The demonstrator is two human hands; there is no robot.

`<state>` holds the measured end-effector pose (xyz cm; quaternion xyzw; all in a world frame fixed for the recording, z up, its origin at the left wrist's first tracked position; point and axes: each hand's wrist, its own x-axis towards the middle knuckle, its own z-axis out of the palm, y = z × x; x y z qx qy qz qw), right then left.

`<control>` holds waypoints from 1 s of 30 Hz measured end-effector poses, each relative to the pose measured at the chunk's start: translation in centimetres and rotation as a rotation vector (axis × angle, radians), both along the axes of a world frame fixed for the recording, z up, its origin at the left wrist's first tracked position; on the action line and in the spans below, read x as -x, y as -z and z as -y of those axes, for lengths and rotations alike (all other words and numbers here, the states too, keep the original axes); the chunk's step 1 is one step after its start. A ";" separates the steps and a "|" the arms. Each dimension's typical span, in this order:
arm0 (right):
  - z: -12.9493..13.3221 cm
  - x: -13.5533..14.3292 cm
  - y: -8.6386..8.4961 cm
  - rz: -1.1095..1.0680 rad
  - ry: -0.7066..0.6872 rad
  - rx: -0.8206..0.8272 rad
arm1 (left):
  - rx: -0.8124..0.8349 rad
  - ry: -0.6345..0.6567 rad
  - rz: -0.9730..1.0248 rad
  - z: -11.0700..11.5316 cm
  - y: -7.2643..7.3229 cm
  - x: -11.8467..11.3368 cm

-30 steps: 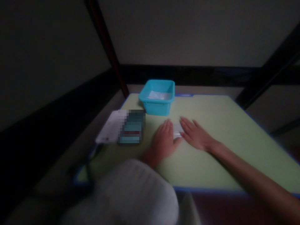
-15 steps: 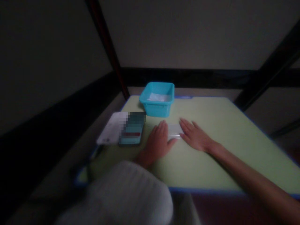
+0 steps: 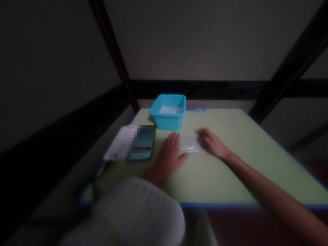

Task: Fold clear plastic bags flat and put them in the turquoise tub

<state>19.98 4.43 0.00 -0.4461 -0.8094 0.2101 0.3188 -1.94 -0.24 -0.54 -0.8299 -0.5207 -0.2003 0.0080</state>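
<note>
A thin clear plastic sheet or bag (image 3: 189, 144) lies flat on the light green table (image 3: 220, 184). My left hand (image 3: 169, 155) rests palm down at its left edge, fingers extended and thumb apart. At the other end, my right hand (image 3: 210, 141) has its fingers curled in beside the plastic's right edge. Blur hides whether those fingers pinch anything.
Behind my hands stands a turquoise basket (image 3: 169, 123) with whitish material (image 3: 169, 109) inside. Left of my left hand lie a pixelated dark, flat object (image 3: 143, 143) and a white sheet (image 3: 119, 143). My knee (image 3: 143, 212) is at the near edge.
My right hand has gone from flat with spread fingers to curled and raised a little. More of the plastic shows. My left hand stays at its edge; the view has shifted slightly.
</note>
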 end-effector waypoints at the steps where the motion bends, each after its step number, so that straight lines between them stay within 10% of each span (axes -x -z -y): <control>1: 0.0 0.0 -0.3 -0.029 0.001 0.005 | -0.013 0.018 0.015 0.5 -0.3 -0.1; 9: 0.3 -0.4 -2.1 -0.042 0.033 0.055 | 0.049 0.097 -0.008 5.6 -1.3 -1.1; 20: 6.5 -1.0 -3.8 -0.001 -0.278 0.199 | -0.105 -0.076 -0.062 3.4 -0.7 1.9; 30: 7.0 -1.9 -2.6 0.328 -0.366 -0.152 | -0.073 0.315 -0.011 4.8 -1.6 1.4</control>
